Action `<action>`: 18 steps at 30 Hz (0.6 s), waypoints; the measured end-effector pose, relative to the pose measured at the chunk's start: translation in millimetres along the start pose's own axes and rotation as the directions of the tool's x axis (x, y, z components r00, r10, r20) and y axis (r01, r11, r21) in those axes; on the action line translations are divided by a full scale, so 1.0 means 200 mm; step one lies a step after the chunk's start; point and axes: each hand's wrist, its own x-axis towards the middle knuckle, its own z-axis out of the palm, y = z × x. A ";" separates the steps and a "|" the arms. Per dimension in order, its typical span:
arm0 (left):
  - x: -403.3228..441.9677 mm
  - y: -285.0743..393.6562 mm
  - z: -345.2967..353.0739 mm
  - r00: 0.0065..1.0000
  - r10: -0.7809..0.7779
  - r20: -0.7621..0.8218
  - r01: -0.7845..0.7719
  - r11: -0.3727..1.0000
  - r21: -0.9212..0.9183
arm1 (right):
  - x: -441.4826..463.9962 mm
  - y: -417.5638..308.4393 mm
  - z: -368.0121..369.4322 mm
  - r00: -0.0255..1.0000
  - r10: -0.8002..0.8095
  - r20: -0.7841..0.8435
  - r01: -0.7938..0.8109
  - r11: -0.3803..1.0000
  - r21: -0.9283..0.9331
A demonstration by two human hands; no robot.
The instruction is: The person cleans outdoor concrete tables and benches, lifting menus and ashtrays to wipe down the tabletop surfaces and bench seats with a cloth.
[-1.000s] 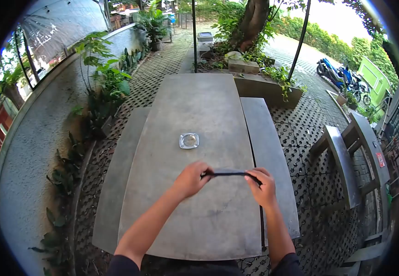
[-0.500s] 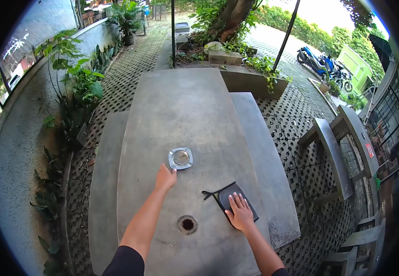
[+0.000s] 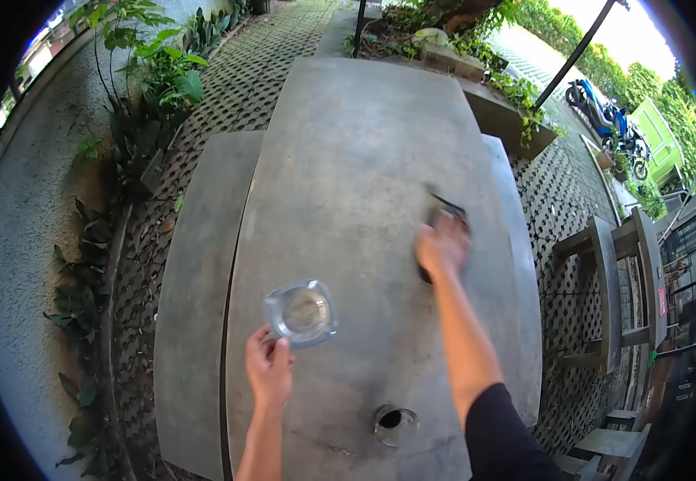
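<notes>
My left hand point(image 3: 270, 365) pinches the near-left edge of a square clear glass ashtray point(image 3: 303, 313), held up over the concrete table and tilted so its round bowl faces me. My right hand point(image 3: 446, 244) is farther forward on the right side of the table, over a flat black pouch point(image 3: 423, 271) with a thin strap. Motion blurs this hand and the pouch. Most of the pouch is hidden under the palm and fingers, with dark edges showing beyond the fingertips and beside the thumb.
The grey concrete table point(image 3: 364, 152) has a round hole point(image 3: 390, 419) near its front. Long benches flank it, the left bench point(image 3: 204, 264) in fuller view. A planted wall runs along the left. Wooden chairs point(image 3: 604, 297) stand at right, and a blue motorcycle point(image 3: 596, 108) is parked farther back.
My left hand has lifted the ashtray off the table and tilted it toward me. My right hand has moved forward across the table, taking the black pouch along. The view has tipped downward.
</notes>
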 end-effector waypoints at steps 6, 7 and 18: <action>-0.08 0.13 -0.28 0.947 0.124 -0.295 -0.157 0.984 -0.090 | -0.71 -1.41 -0.06 0.606 -0.788 -0.107 0.736 0.504 0.452; -0.07 0.13 -0.30 0.936 0.147 -0.319 -0.187 0.978 -0.098 | -0.87 -1.42 0.03 0.505 -0.833 -0.227 0.786 0.335 0.520; 0.21 0.36 0.06 0.980 0.164 0.115 -0.156 0.985 -0.072 | -0.43 0.87 -0.05 0.972 0.229 -0.048 -0.231 0.972 -0.050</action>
